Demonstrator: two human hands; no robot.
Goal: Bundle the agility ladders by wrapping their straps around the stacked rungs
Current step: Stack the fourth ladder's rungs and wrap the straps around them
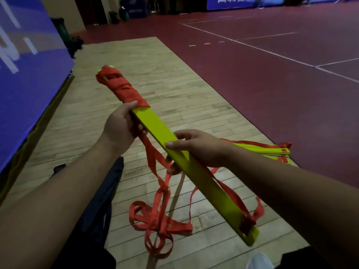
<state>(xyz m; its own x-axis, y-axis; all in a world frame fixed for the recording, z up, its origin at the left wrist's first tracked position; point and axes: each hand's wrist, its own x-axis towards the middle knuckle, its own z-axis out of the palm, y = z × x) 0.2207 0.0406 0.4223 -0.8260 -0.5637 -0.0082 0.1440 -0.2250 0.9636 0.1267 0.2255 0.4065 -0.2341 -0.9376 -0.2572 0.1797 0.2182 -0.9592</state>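
A stack of yellow-green ladder rungs (204, 177) slants from upper left to lower right in front of me. Red strap (124, 87) is wound tightly around its far end. My left hand (120, 127) grips the stack just below the wound part, with loose strap passing through its fingers. My right hand (196, 148) grips the middle of the stack, thumb on top and fingers underneath. Loose red straps (159, 216) hang from the stack and pile in loops on the floor. More red strap threads through the near end (248, 224).
A second ladder with yellow rungs and red straps (272, 150) lies on the wooden floor (174, 74) behind my right hand. A blue padded wall (29, 74) stands on the left. Red court flooring (272, 84) lies to the right. A dark bag (104, 191) rests under my left arm.
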